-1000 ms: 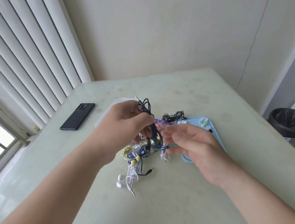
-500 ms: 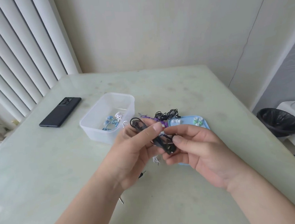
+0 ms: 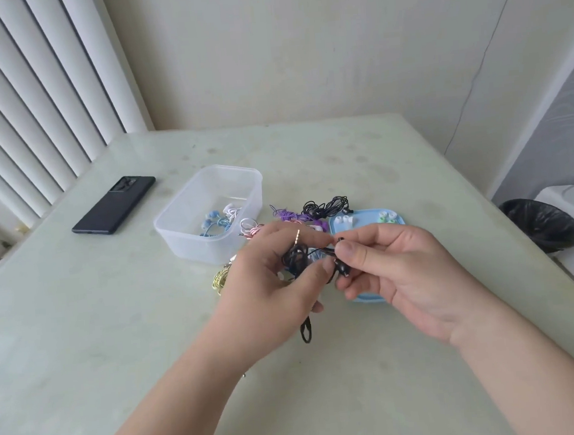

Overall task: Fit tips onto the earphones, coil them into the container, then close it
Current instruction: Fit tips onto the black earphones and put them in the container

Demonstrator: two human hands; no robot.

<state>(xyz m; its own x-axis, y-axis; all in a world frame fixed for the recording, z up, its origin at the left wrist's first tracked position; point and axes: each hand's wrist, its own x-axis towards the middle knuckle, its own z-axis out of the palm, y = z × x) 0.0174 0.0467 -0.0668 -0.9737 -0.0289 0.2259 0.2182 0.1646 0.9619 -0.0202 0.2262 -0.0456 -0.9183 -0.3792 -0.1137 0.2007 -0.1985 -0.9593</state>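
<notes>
Just in front of the clear container [image 3: 191,238], on its near right side, we see both hands raised over the table [image 3: 82,336]. The left hand [image 3: 276,280] has its fingers curled round a bunched pair of black earphones [image 3: 295,257], thumb pressed against the cable; the gold jack plug [image 3: 297,235] sticks up above the knuckles, and one cable loop [image 3: 306,330] hangs below the palm. The right hand [image 3: 396,274] pinches one black earbud [image 3: 343,268] between thumb and forefinger, the other fingers loosely bent. The two hands meet at that bud and hide much of the pile behind them. The container stands open, with a blue and white set [image 3: 217,219] lying inside. Against its right wall lies a pink set [image 3: 252,228], and farther right a purple set [image 3: 290,214] and a second black coil [image 3: 326,207]. Right of those lies the blue lid [image 3: 365,221], largely covered by the right hand, with white tips [image 3: 342,220] and green tips [image 3: 387,217] on its far edge. A yellow set [image 3: 221,279] shows near the container's front, partly behind the left wrist. Left of the container lies a dark phone [image 3: 114,205], well apart. Far right of it, off the table, stands a black-lined bin [image 3: 540,225].
</notes>
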